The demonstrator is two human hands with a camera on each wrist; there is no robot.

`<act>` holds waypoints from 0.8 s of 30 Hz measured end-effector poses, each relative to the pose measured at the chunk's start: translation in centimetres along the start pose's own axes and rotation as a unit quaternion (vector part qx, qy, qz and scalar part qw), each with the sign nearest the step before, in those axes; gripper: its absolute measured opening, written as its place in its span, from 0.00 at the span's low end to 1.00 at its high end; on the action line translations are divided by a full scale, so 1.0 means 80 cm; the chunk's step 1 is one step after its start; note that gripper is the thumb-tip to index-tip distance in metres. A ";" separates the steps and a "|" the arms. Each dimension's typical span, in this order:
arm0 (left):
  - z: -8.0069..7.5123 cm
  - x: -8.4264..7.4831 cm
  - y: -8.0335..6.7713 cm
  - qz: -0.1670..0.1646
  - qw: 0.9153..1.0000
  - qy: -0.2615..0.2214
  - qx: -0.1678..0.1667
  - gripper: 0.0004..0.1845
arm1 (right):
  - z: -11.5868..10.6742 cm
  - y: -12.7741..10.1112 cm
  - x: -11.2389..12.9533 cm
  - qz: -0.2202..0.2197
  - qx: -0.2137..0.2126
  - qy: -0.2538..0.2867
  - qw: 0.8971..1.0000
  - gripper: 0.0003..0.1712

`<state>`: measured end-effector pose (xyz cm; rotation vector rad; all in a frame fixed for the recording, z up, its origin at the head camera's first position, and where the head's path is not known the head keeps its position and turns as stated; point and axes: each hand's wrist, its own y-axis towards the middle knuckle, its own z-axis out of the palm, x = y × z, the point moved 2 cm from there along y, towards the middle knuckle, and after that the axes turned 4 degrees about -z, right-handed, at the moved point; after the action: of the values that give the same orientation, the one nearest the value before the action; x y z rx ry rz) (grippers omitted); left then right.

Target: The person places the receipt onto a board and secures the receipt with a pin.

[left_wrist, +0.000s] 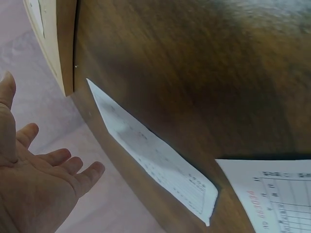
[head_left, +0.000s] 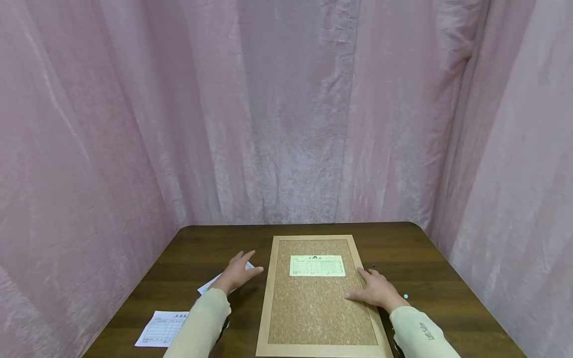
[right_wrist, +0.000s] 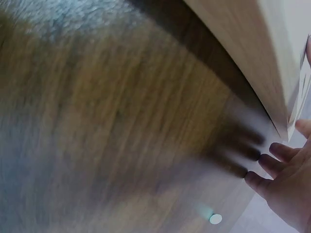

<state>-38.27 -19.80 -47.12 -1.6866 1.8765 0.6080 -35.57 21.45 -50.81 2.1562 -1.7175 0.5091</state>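
Right wrist view blurred. Right hand (head_left: pixel 378 291) rests flat, fingers spread, on the wood-framed cork board (head_left: pixel 313 318); left hand (head_left: pixel 237 272), fingers open, half hides a paper slip (head_left: pixel 210 284) on the desk (head_left: pixel 188 248).

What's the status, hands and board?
Left hand open over a slip. Right hand open on the board frame. One slip pinned. Nothing blocking.

You are sitting in a small curtained booth, a staged recording corner rather than a lived-in room: crinkled pink curtains (head_left: pixel 286 114) close it in behind and on both sides, and a dark wooden table (head_left: pixel 201 248) fills the floor space, bearing a framed cork board (head_left: pixel 313 308) and printed form slips (head_left: pixel 163 328)
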 end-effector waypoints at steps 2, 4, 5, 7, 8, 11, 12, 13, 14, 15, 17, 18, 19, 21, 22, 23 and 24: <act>-0.001 0.004 -0.001 -0.001 1.000 0.000 -0.002 0.39 | 0.001 0.000 0.000 -0.002 -0.002 -0.002 1.000 0.58; -0.001 0.008 -0.002 -0.002 1.000 -0.001 -0.004 0.39 | 0.001 0.001 0.000 -0.002 -0.001 -0.005 1.000 0.58; -0.002 0.010 -0.003 -0.003 1.000 -0.001 -0.005 0.39 | 0.001 0.001 0.000 -0.002 0.000 -0.007 1.000 0.58; -0.005 0.014 -0.004 -0.003 1.000 0.003 -0.009 0.39 | 0.001 0.000 0.000 -0.001 0.002 -0.008 1.000 0.59; -0.006 0.016 -0.005 -0.003 1.000 0.007 -0.011 0.39 | 0.000 0.000 0.000 0.001 0.004 -0.008 1.000 0.59; -0.012 0.021 -0.006 -0.002 1.000 0.023 -0.015 0.39 | 0.000 -0.001 0.000 0.006 0.009 -0.004 1.000 0.59; -0.014 0.024 -0.006 -0.001 0.999 0.028 -0.018 0.39 | -0.001 -0.001 0.000 0.009 0.011 -0.001 1.000 0.60; -0.017 0.025 -0.006 0.000 0.999 0.033 -0.020 0.39 | -0.001 -0.001 0.000 0.010 0.013 0.001 1.000 0.60; -0.020 0.028 -0.007 0.000 0.999 0.034 -0.022 0.39 | 0.000 -0.001 0.000 0.010 0.016 0.002 1.000 0.60; -0.023 0.030 -0.008 0.001 0.999 0.036 -0.025 0.38 | 0.000 -0.001 0.000 0.010 0.018 0.003 1.000 0.60; -0.030 0.034 -0.009 0.004 0.999 0.036 -0.032 0.38 | 0.000 -0.002 0.001 0.009 0.020 0.004 1.000 0.60; -0.034 0.036 -0.010 0.007 0.999 0.036 -0.036 0.38 | 0.001 -0.002 0.001 0.008 0.020 0.004 1.000 0.60; -0.038 0.038 -0.011 0.008 0.999 0.035 -0.038 0.38 | 0.001 -0.002 0.000 0.006 0.019 0.004 1.000 0.60; -0.047 0.042 -0.014 0.010 0.998 0.034 -0.045 0.38 | 0.001 -0.002 0.000 0.006 0.018 0.006 1.000 0.59; -0.051 0.044 -0.015 0.010 0.998 0.033 -0.050 0.38 | 0.001 -0.003 0.000 0.006 0.018 0.008 1.000 0.59; -0.056 0.046 -0.016 0.008 0.998 0.033 -0.054 0.39 | 0.001 -0.003 0.000 0.006 0.017 0.009 1.000 0.59; -0.061 0.049 -0.018 0.006 0.998 0.033 -0.058 0.39 | 0.001 -0.003 -0.001 0.006 0.017 0.010 1.000 0.60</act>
<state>-37.61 -26.09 -46.03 -1.7903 1.9305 0.6866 -35.34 21.55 -50.90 2.1575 -1.7247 0.5654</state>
